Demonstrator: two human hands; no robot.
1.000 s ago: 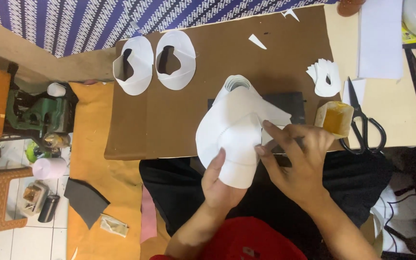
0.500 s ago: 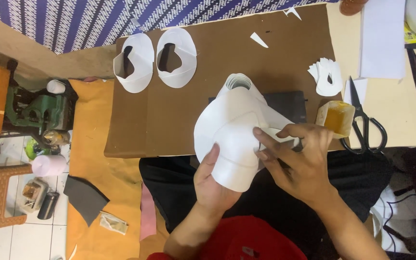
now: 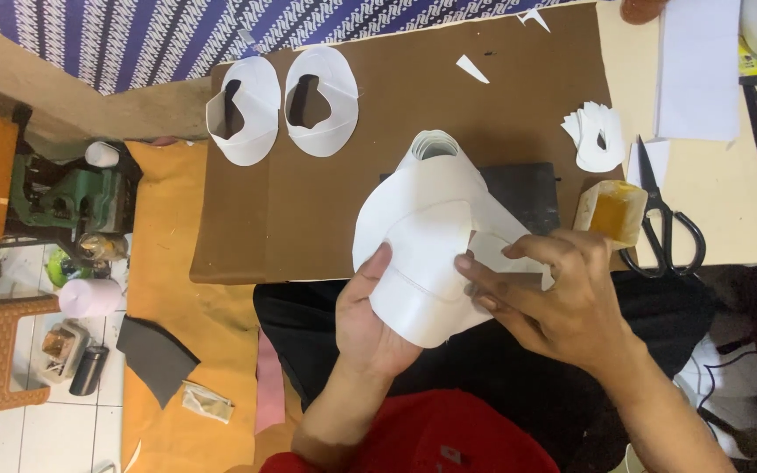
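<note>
A stack of white curved cut pieces (image 3: 427, 250), apparently shoe-upper parts, is held above the near edge of the brown surface (image 3: 527, 114), over the person's lap. Compared with 1 second ago, the stack has been drawn slightly lower and nearer the body, and the left hand (image 3: 370, 320) has been shifted so that its thumb now lies flat on the top piece while the palm supports the stack from below. The right hand (image 3: 554, 293) is closed on the right edge of the top piece, its fingertips (image 3: 464, 261) pressed against the fold, where earlier they lay a little further right. From this it is judged that the top piece is being pressed or aligned onto the one beneath, not separated from it. On the surface, 2 white oval pieces (image 3: 282, 109) with cut-out centres are laid side by side at the far left, a small pile of white scraps (image 3: 597, 136) at the right, and a dark block (image 3: 523, 197) behind the stack. A yellow glue pot (image 3: 613, 210) and black scissors (image 3: 668, 223) are seen just right of the hands. To the left, a green machine (image 3: 63, 206) and an orange cloth (image 3: 164, 342) are seen, and a blue patterned fabric (image 3: 133, 35) beyond the surface.
</note>
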